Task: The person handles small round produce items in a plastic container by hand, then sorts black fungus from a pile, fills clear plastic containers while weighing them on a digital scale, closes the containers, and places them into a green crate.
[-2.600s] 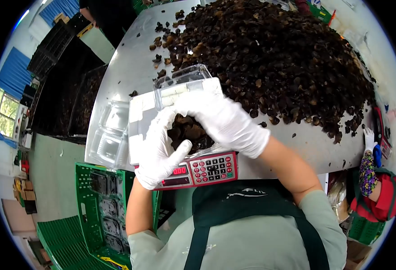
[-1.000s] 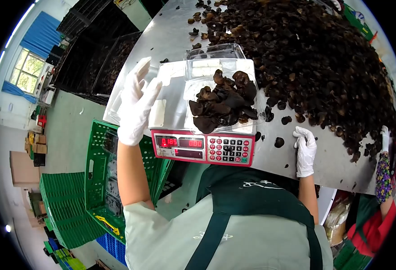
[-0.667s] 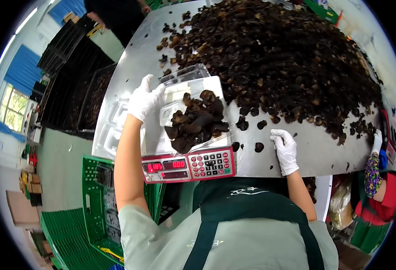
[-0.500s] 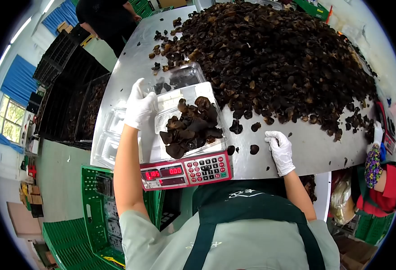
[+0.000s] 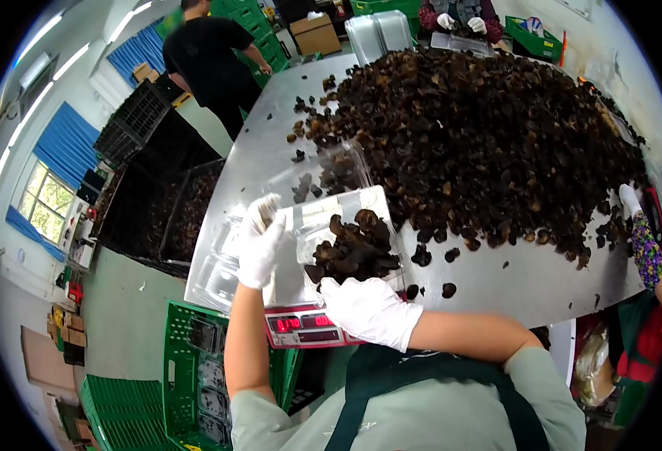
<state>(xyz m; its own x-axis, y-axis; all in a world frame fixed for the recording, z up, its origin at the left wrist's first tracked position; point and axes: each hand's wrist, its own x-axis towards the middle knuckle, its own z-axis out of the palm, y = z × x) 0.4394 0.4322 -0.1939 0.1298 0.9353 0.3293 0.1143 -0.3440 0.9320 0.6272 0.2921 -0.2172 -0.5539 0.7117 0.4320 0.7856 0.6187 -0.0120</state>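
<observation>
A clear plastic tray [image 5: 306, 239] holding a heap of dark wood ear mushrooms [image 5: 361, 248] sits on a digital scale [image 5: 282, 323] with a red front and lit red digits. My right hand [image 5: 368, 307], white-gloved, reaches across the front of the scale. Its fingertips are closed at the near edge of the heap, on a wood ear mushroom there; the hand covers the keypad and part of the display. My left hand [image 5: 259, 244], also gloved, is raised by the scale's left side with its fingers apart and nothing visible in them.
A large mound of wood ear mushrooms [image 5: 489, 150] covers much of the metal table [image 5: 489, 282]. Empty clear trays [image 5: 222, 282] lie left of the scale. A green crate [image 5: 173, 361] with packed boxes stands below. Co-workers are at the right, the far side and the far left.
My right hand has moved left from the table to the heap on the scale. The display reading has dropped slightly. The view has tilted up, showing more of the far side.
</observation>
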